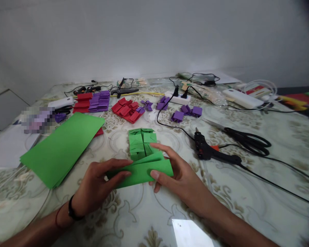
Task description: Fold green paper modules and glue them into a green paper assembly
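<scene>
A green paper strip (141, 171) lies on the patterned table in front of me, partly folded over. My left hand (98, 187) pinches its left end, thumb and fingers closed on the fold. My right hand (176, 171) holds its right end, thumb on top and fingers behind. Just beyond the strip sits a small stack of folded green pieces (141, 142).
A pile of green sheets (63, 147) lies at left. Folded red pieces (126, 110) and purple pieces (99, 101) sit further back. A black glue gun (208, 151), black scissors (247, 139), a white power strip (177, 99) and cables cover the right side.
</scene>
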A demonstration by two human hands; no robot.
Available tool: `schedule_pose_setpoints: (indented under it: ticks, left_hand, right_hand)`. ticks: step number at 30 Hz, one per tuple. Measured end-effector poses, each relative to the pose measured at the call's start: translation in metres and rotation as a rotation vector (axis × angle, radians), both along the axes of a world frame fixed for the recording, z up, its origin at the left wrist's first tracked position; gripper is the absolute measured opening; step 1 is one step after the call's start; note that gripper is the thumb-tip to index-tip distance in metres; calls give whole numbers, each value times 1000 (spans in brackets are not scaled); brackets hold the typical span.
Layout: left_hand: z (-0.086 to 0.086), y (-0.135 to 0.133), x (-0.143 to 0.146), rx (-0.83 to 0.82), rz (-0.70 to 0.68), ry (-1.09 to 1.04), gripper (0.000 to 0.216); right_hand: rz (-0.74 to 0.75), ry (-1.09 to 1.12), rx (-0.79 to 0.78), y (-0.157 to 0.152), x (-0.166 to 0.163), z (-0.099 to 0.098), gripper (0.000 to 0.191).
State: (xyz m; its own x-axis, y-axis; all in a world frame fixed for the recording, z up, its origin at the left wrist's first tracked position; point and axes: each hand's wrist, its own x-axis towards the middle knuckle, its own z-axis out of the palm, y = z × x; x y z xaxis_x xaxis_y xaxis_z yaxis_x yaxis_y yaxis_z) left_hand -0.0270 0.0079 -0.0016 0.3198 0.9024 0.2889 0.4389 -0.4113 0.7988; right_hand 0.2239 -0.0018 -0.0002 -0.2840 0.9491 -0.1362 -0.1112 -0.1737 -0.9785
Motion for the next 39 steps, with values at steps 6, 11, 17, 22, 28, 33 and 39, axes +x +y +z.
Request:
schedule_pose_setpoints:
  ticks: [6,11,17,22,28,33,39]
  left_hand:
    - [3,-1,2,-38,-21,13,24]
    - [3,-1,2,-55,-49,19,27]
    - [6,-1,3,-83,-54,62,26]
    - [8,0,3,-39,-206,50,31]
    - [3,3,0,42,-314,46,48]
    - [4,2,1,62,-317,52,49]
    - [-1,3,-1,75,-328,54,47]
  right_hand:
    - [69,-76,-40,4,0,-2,40]
    - [26,-64,-52,4,0,-3,39]
    - [28,-44,-72,4,-2,-4,39]
    - [45,-47,-80,4,-3,-7,36]
    - [28,-15,-84,4,-2,-10,35]
    - [27,-18,-91,4,-1,-9,33]
    - [26,-19,-85,3,-1,-10,37]
